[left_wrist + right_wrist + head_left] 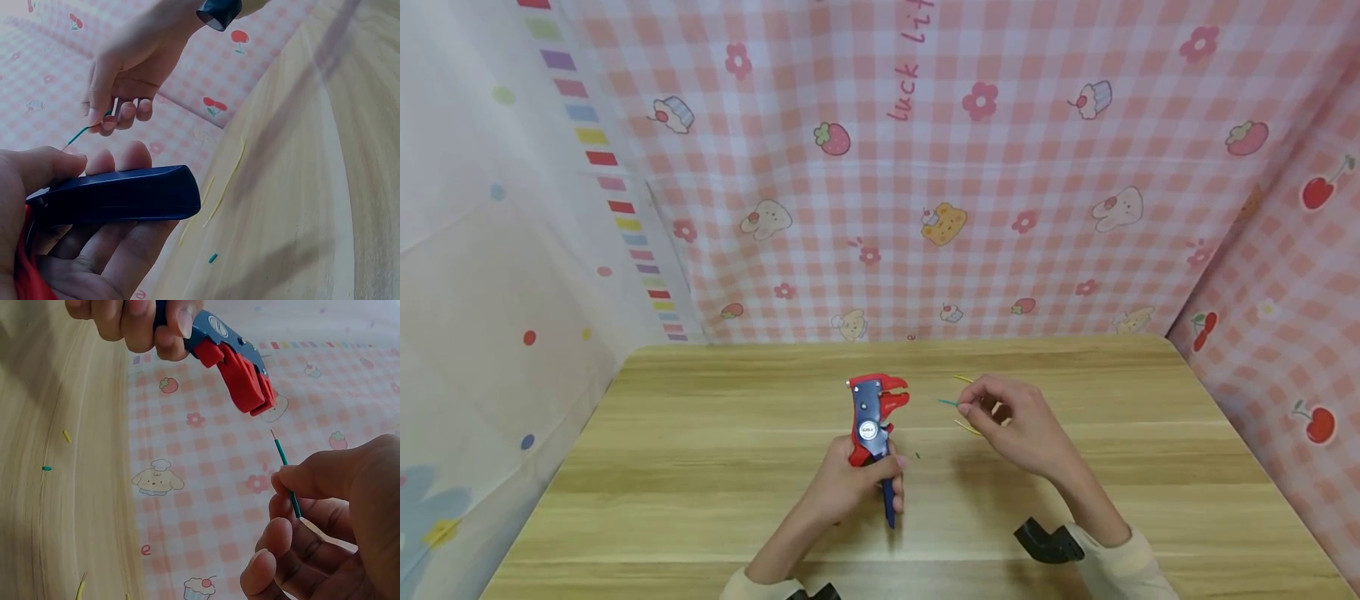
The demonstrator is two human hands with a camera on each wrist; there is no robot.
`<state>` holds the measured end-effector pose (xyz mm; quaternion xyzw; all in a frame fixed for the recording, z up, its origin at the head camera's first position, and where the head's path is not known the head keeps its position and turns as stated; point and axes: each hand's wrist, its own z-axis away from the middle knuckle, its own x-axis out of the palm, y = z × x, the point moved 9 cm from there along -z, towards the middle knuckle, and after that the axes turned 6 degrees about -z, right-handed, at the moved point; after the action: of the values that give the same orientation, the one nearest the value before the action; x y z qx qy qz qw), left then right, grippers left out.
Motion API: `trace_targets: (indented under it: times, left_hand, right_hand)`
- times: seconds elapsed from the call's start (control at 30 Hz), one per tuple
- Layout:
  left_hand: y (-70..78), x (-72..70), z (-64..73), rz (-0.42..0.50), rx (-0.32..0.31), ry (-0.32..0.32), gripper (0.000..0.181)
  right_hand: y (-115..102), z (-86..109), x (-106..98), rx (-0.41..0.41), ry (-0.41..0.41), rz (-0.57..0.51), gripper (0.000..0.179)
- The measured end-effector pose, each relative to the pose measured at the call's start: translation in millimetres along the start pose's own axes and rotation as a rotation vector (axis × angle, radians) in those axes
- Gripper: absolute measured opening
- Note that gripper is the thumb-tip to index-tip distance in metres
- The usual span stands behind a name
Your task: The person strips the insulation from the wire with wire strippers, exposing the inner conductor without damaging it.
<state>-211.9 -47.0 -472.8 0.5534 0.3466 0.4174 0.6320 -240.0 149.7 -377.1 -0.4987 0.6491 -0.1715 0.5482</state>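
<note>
My left hand (844, 483) grips a wire stripper (868, 408) with a blue body and red jaws, which point up and to the right. Its blue handles (125, 197) run across the left palm in the left wrist view. To the right of the tool, my right hand (1026, 425) pinches a short green wire (281, 453) between thumb and index finger. Bare copper (273, 434) shows at the wire's tip, in front of the red jaws and apart from them. The wire's other end reaches back over the curled fingers.
Two yellow wires (226, 185) lie on the wooden table (700, 500), partly behind the right hand in the head view. A small green piece of insulation (213, 257) and a short yellow piece (67, 435) are also on the tabletop. Pink checked cloth (880, 183) hangs behind.
</note>
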Motion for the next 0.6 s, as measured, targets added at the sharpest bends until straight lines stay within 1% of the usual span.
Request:
trace_targets:
  times: [0.1,0.17,0.33,0.43,0.53,0.6]
  left_hand:
    - [-1.2,-2.1,-0.3,0.015,-0.003,0.005,0.021]
    - [-2.3,-3.3,-0.4,0.025,-0.004,0.008,0.021]
    - [-3.7,-7.9,-2.3,0.019,-0.003,0.017,0.032]
    - [-5.2,-11.1,-4.4,0.018,-0.007,0.020,0.036]
    - [-6.6,-13.6,-5.5,0.029,-0.015,0.021,0.034]
    - [-7.8,-15.0,-6.0,0.036,-0.020,0.019,0.036]
  right_hand:
    - [3,-0.3,0,0.005,0.000,0.000,0.011]
    - [6,-0.2,0,0.011,0.001,0.000,0.011]
    - [13,-0.6,-2,0.029,0.010,0.014,0.003]
    - [18,-1.4,-4,0.039,0.017,0.028,0.002]
    - [22,-2.6,-5,0.053,0.020,0.036,0.004]
    - [25,-3.2,-6,0.063,0.023,0.039,0.005]
